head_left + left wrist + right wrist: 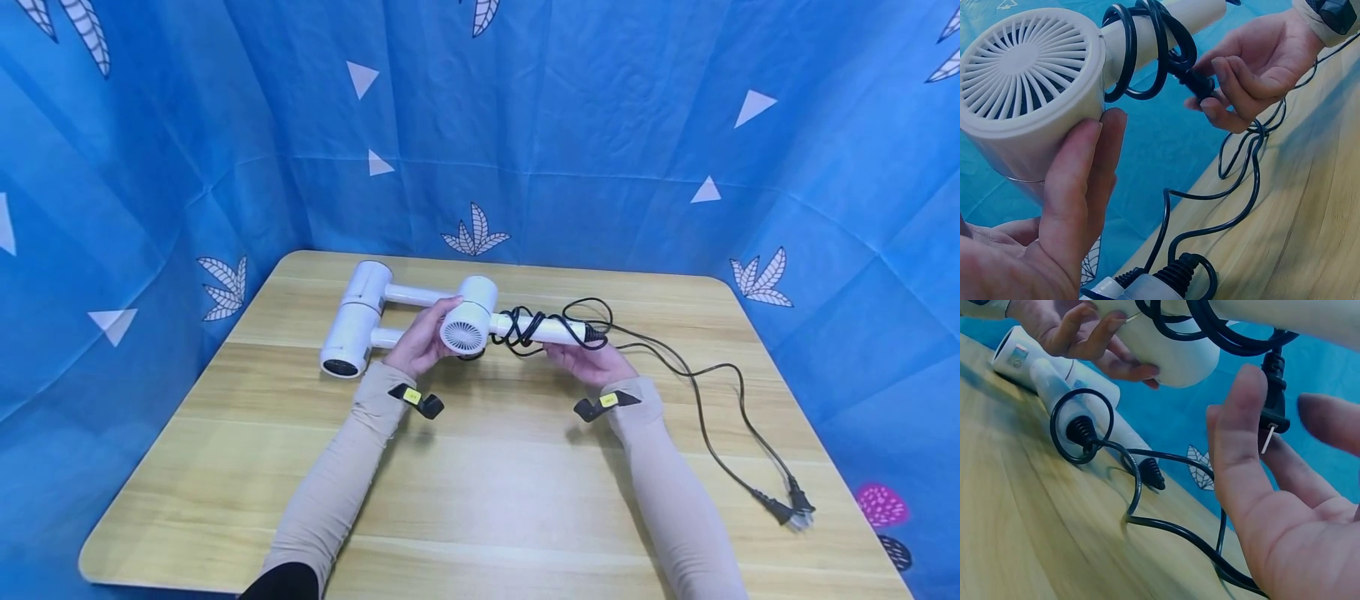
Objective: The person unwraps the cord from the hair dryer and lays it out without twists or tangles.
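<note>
In the head view, my left hand (423, 337) grips a white hair dryer (480, 293) by its head and lifts it above the table. Its black cord (1160, 37) is wound around the handle, and the plug (1274, 394) hangs just below with a metal prong showing. My right hand (588, 360) is under the handle's end, palm up, fingers loosely bent around the plug. In the right wrist view, one finger seems to touch the plug while the thumb (1329, 419) stays apart from it.
Two more white hair dryers (351, 329) lie side by side on the wooden table (480, 500), left of my left hand. Their black cords (693, 375) trail right to two plugs (791, 508) near the right edge. A blue patterned curtain (570, 125) surrounds the table.
</note>
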The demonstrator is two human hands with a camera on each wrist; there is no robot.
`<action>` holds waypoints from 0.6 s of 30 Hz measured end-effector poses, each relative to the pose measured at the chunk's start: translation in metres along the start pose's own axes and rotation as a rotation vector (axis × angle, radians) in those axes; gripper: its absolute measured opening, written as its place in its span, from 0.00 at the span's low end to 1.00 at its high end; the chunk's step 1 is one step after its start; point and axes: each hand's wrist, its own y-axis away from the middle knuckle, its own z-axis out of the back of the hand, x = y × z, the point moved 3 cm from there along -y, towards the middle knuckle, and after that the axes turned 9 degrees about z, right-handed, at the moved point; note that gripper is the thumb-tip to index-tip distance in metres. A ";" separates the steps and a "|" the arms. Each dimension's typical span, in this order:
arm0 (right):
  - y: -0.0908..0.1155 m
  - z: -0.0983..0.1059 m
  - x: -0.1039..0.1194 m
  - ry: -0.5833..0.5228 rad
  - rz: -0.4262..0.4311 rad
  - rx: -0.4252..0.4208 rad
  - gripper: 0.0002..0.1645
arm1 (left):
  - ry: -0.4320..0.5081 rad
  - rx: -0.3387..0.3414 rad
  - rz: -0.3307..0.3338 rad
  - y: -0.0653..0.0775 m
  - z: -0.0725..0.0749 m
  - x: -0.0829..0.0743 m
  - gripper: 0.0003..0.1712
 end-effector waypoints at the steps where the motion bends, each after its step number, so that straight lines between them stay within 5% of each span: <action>1: 0.001 0.000 0.001 -0.013 -0.012 0.004 0.18 | 0.000 0.002 0.000 0.000 0.000 0.000 0.21; 9: 0.009 0.001 0.010 -0.015 0.013 0.085 0.21 | -0.026 0.012 0.004 0.000 -0.002 0.000 0.21; 18: 0.014 0.004 0.020 0.223 0.062 0.033 0.28 | -0.029 0.032 0.000 -0.002 0.002 0.001 0.22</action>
